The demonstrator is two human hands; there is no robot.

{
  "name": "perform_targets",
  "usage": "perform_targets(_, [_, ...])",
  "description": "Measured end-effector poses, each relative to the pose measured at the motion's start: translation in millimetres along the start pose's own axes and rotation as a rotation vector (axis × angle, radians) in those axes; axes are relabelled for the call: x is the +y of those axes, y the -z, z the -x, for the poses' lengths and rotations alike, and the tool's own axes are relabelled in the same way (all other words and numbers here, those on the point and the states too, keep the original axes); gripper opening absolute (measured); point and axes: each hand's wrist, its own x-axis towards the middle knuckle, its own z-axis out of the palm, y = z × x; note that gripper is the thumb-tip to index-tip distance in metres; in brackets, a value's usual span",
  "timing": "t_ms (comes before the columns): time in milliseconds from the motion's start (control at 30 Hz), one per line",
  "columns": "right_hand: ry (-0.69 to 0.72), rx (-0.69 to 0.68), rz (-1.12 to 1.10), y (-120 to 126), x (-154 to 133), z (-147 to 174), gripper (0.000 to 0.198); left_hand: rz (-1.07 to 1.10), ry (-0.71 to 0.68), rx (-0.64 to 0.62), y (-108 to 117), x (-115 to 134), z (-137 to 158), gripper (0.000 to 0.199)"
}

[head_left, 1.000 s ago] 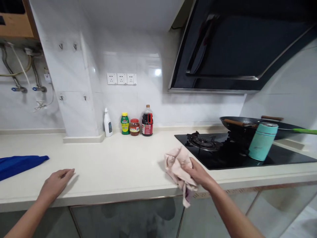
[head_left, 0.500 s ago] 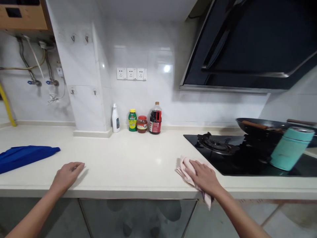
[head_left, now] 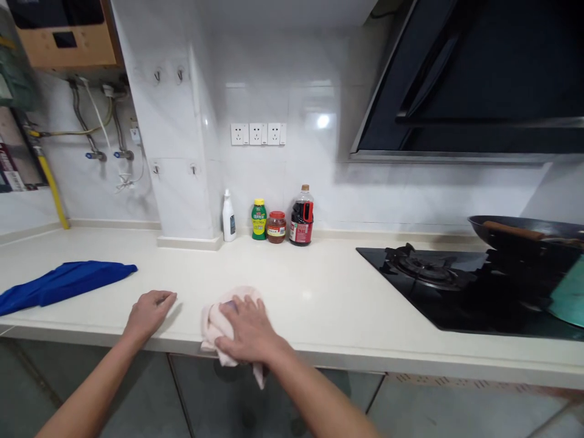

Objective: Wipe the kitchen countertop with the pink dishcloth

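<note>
Under my right hand (head_left: 250, 328) is a pale pink cloth (head_left: 212, 325), bunched and pressed against the countertop (head_left: 314, 310) near its front edge. My fingers lie over the cloth and part of it hangs past the edge. To the left, my left hand (head_left: 149, 313) is loosely closed, with its fingers curled together and nothing visible in them. It hovers at or just above the counter; whether it touches I cannot tell. A blue cloth (head_left: 77, 281) lies on the counter beyond it, farther left.
Along the wall stand a white bottle (head_left: 229, 219), a green bottle with a yellow cap (head_left: 259, 220), a red-lidded jar (head_left: 276, 228) and a dark sauce bottle (head_left: 302, 219). Rightward are a black gas hob (head_left: 424, 292), a wok (head_left: 506, 228), a turquoise container (head_left: 570, 298) and a range hood (head_left: 479, 79).
My right hand has slid the pink cloth leftward along the counter, from beside the hob to near my left hand. The view has turned slightly left; my left hand stays loosely closed.
</note>
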Motion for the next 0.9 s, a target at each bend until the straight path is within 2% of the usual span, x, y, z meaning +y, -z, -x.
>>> perform_targets(100, [0.136, 0.033, -0.025, -11, -14, -1, 0.073, -0.049, 0.004, -0.015, 1, 3, 2, 0.053])
perform_targets(167, [0.148, 0.027, -0.052, -10, -3, 9, 0.067, -0.077, 0.004, -0.019, 2, 4, 4, 0.049])
perform_targets(233, [0.117, 0.029, -0.072, -3, 22, 23, 0.062, -0.1, -0.008, -0.019, 2, 4, 5, 0.045])
perform_targets(300, [0.044, 0.075, -0.063, 7, 57, 37, 0.058, -0.11, -0.022, -0.017, 0, 4, 7, 0.044])
perform_targets(400, [-0.155, 0.188, 0.033, 26, 110, 53, 0.058, -0.103, -0.035, -0.013, -3, 4, 10, 0.044])
perform_targets(500, [-0.412, 0.247, 0.138, 37, 137, 55, 0.06, -0.088, -0.038, -0.006, -5, 4, 13, 0.04])
perform_targets(600, [-0.527, 0.253, 0.159, 30, 126, 40, 0.061, -0.072, -0.043, 0.004, -5, 6, 15, 0.033])
perform_targets(700, [-0.403, 0.214, 0.09, 10, 92, 16, 0.064, -0.047, -0.038, 0.042, -9, 18, 21, 0.033])
perform_targets(767, [-0.254, 0.184, -0.055, 1, 70, 2, 0.065, -0.028, -0.04, 0.073, -15, 38, 30, 0.041])
perform_targets(833, [-0.136, 0.174, -0.208, 3, 59, -8, 0.064, 0.009, -0.093, 0.08, -26, 68, 44, 0.046])
perform_targets(900, [-0.098, 0.195, -0.292, 13, 65, -8, 0.07, 0.104, -0.249, 0.039, -37, 105, 61, 0.046])
